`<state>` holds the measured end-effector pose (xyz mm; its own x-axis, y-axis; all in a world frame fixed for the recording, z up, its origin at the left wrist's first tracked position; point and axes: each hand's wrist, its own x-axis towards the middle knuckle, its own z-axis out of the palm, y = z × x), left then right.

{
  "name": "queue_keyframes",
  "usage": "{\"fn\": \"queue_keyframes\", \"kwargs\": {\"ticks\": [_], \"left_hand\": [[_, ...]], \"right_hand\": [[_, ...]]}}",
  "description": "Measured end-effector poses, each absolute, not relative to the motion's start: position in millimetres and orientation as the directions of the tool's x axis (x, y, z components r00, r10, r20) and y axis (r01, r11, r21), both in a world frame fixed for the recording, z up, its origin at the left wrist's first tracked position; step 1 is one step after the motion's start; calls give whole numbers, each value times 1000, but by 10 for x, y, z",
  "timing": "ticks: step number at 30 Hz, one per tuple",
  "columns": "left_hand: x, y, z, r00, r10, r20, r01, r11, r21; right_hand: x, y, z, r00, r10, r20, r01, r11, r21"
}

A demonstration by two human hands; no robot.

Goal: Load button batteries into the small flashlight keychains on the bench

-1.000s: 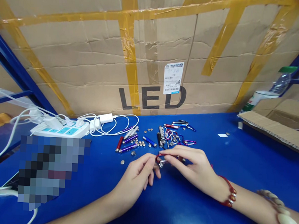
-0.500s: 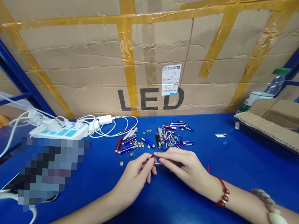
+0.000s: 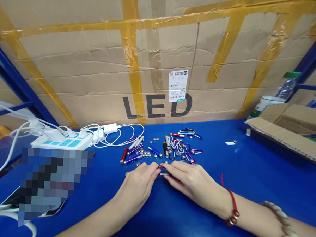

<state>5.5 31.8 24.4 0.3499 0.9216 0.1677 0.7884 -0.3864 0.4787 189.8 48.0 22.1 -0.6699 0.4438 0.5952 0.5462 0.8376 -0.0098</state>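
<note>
While my left grip (image 3: 138, 183) and right grip (image 3: 195, 180) meet above the surface (image 3: 174, 207), a red clip (image 3: 161, 166) sits pinched between them.
I have each one closed, thumb to fingers, on a side of it, with a silver bar (image 3: 164, 174) showing in the gap. Just beyond lie a purple clip (image 3: 190, 158), a black tube (image 3: 165, 149), a blue tube (image 3: 155, 151) and small round discs (image 3: 145, 154). Farther left sits a power strip (image 3: 66, 142); an open box (image 3: 279, 137) sits right, a taped carton (image 3: 97, 58) behind.
</note>
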Motion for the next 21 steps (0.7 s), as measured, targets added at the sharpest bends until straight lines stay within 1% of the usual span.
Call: {"fn": "queue_keyframes", "kwargs": {"ticks": [3, 5, 9, 13, 17, 21], "left_hand": [[59, 313, 251, 390, 908, 153, 732, -406, 547], [64, 302, 252, 405, 900, 165, 680, -416, 604], [68, 280, 253, 406, 902, 147, 622, -391, 679], [73, 262, 243, 418, 899, 128, 580, -373, 725], [98, 234, 234, 416, 904, 100, 505, -321, 801], [129, 223, 247, 387, 918, 89, 406, -256, 877]], "right_hand": [[1882, 472, 199, -680, 428, 595, 542, 840, 14], [1873, 460, 186, -685, 433, 585, 536, 844, 2], [1867, 443, 200, -671, 468, 576, 519, 851, -87], [1879, 458, 244, -640, 475, 604, 478, 862, -170], [1895, 486, 256, -609, 464, 644, 431, 875, -222], [1906, 510, 246, -564, 475, 676, 426, 868, -255]]}}
